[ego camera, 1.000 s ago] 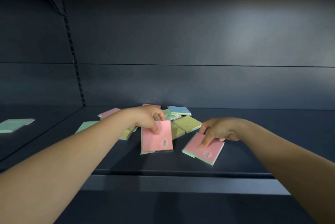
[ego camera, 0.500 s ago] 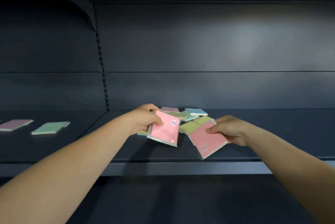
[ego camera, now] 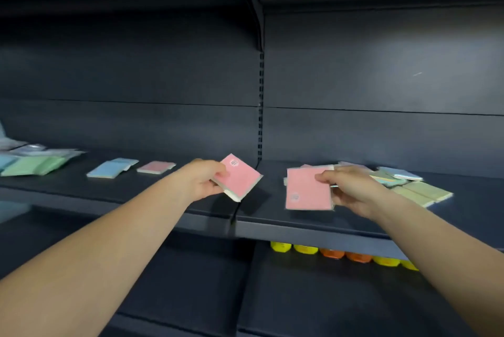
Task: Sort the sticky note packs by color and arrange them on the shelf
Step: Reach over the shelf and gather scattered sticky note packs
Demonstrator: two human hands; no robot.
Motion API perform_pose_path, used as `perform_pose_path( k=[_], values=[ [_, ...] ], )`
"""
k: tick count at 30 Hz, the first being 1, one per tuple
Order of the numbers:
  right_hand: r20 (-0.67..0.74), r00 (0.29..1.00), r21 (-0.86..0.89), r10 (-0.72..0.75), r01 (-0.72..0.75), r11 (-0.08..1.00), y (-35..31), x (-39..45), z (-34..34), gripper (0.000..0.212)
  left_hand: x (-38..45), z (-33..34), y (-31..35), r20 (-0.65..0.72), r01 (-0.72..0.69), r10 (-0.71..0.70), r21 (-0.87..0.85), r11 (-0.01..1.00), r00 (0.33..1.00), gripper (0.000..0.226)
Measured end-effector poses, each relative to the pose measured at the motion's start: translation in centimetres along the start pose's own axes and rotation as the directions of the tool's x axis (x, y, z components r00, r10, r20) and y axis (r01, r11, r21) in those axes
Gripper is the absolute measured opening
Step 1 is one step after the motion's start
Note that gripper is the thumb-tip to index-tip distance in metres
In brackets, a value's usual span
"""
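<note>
The left hand (ego camera: 203, 181) holds a pink pack (ego camera: 237, 176) lifted off the dark shelf (ego camera: 114, 189), thumb on top and fingers curled beneath, so its grip is clamped on the pack's near left corner. The pack is tilted like a diamond, a small round label near its top corner, and it hangs just left of the slotted upright (ego camera: 261, 107) where two shelf sections meet.

The right hand (ego camera: 351, 189) holds a second pink pack (ego camera: 308, 189), pinched at its right edge between thumb and fingers; that grip is likewise closed on the pack. This one faces the camera almost flat, raised above the front of the right shelf section, with a faint label near its lower left corner.

Behind and to the right of that hand lies a loose pile (ego camera: 403, 181) of packs on the shelf: yellow-green ones nearest the front, a blue one and some mixed colours further back, overlapping one another.

On the left section, packs are laid out apart from each other: a pink one (ego camera: 156, 167), then a blue one (ego camera: 110, 169) to its left, then a green one (ego camera: 32, 165), with more blurred packs at the far left edge.

Below the right section, a row of yellow and orange caps (ego camera: 341, 253) peeks out.
</note>
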State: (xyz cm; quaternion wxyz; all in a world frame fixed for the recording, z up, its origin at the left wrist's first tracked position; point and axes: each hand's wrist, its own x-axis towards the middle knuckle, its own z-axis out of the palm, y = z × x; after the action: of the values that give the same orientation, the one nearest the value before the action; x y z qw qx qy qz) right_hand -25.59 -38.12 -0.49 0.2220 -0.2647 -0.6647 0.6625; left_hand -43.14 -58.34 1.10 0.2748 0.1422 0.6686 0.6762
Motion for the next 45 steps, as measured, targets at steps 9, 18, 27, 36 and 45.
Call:
perform_pose_path(
  k=[9,18,27,36,45],
  values=[
    [0.146,0.989,-0.119,-0.019,0.036,0.992,-0.3,8.5,15.4,0.015,8.0,-14.1,0.6,-0.177,-0.024,0.004,-0.116,0.993,0.984,0.022],
    [0.212,0.975,-0.099,0.069,-0.049,0.994,0.4,18.7,29.2,0.011,16.8,-24.6,3.1,-0.318,-0.123,0.091,-0.081,0.989,0.944,0.01],
    [0.172,0.978,-0.105,0.119,-0.102,0.989,2.1,22.3,35.0,0.008,22.5,-30.2,4.1,-0.19,-0.098,0.072,-0.129,0.987,0.979,0.017],
    [-0.064,0.997,-0.258,0.046,-0.061,0.964,3.4,22.2,38.5,0.015,24.4,-33.0,3.5,-0.092,-0.042,0.039,-0.034,0.999,0.995,0.01],
    [-0.215,0.976,-0.348,-0.025,-0.052,0.936,2.6,20.4,38.3,0.033,23.6,-31.7,2.2,-0.034,0.022,-0.029,-0.188,0.982,0.999,0.015]
  ],
)
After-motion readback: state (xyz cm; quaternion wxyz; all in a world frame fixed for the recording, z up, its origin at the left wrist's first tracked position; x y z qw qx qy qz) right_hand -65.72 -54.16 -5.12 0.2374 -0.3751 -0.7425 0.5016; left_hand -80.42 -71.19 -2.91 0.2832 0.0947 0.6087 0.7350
